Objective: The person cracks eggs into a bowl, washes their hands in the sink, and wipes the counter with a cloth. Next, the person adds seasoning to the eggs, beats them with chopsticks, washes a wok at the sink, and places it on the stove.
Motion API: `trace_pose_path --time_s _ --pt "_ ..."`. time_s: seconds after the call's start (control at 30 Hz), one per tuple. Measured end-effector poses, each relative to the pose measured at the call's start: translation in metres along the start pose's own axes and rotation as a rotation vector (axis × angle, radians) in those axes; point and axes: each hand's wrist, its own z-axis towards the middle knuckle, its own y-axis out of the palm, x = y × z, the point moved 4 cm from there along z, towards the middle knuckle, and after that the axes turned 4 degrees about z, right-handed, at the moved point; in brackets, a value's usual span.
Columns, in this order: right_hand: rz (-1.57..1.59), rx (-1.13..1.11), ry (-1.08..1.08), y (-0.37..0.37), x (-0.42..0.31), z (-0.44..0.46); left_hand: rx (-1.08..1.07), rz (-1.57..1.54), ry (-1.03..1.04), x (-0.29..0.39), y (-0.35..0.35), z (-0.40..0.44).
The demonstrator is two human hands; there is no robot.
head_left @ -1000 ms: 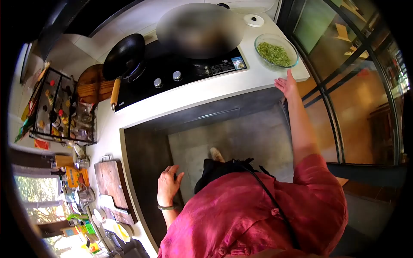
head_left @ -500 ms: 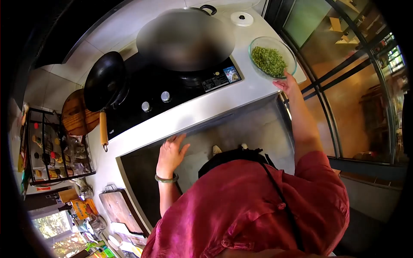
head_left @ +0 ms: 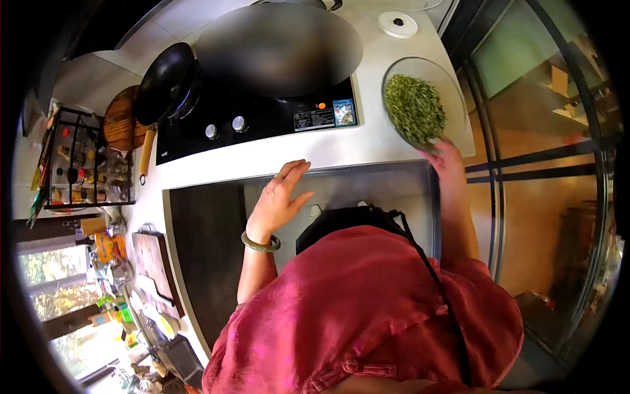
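My right hand grips the near rim of a clear glass bowl at the right end of the counter. Chopped green leaves lie in the bowl, gathered toward its left side. The bowl looks tilted; whether its base touches the counter I cannot tell. Some of my right fingers are hidden beneath the glass. My left hand, with a green bangle at the wrist, is held in the air before the counter's front edge. Its thumb stands apart from the fingers, and it holds nothing.
A black cooktop carries a wok with a wooden handle at left. A blurred patch covers whatever stands behind it. A white lid lies at the back right. Left are a round wooden board and a spice rack.
The bowl has come nearer and tips more toward me, with my right hand still on its rim. My left hand has risen and shifted right. The view has turned slightly.
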Motion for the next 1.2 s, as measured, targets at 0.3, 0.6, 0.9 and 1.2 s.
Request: trace_pose_path --time_s 0.3,0.6,0.9,1.2 --pt "-0.221 -0.021 0.16 0.081 -0.045 -0.059 0.125 -1.043 -0.156 0.028 0.05 0.037" --pt "-0.406 -0.235 0.452 0.115 0.021 -0.084 0.387 -1.001 -0.313 0.03 0.047 -0.013" --pt "-0.831 -0.401 0.502 0.167 0.089 -0.109 0.645 -1.366 -0.73 -0.025 0.066 -0.114" --pt "-0.836 -0.59 0.655 0.205 0.156 -0.135 0.816 -1.302 -0.724 -0.033 0.046 -0.196"
